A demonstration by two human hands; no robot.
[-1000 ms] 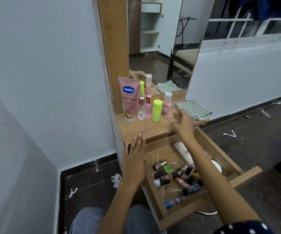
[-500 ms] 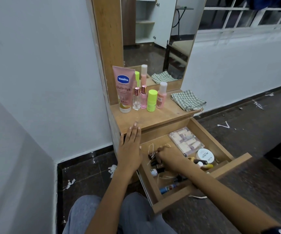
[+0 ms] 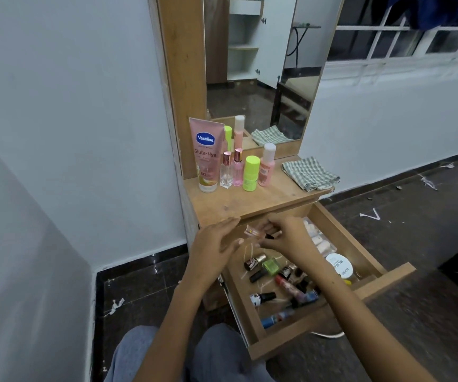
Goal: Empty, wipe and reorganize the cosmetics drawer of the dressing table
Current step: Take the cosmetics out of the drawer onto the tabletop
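The wooden drawer of the dressing table is pulled out. Several small nail polish bottles and tubes lie loose in it, along with a white round jar and a clear box at its back. My right hand holds a small clear bottle with a black cap above the drawer's back left corner. My left hand hovers just left of that bottle with fingers spread, holding nothing. The tabletop is just behind both hands.
On the tabletop stand a pink Vaseline tube, two small perfume bottles, a lime green stick and a pink bottle with a white cap. A folded checked cloth lies at its right. A mirror rises behind.
My right hand went from the tabletop down into the drawer, then came up holding the small clear bottle. My left hand lifted off the table edge and moved toward the bottle.
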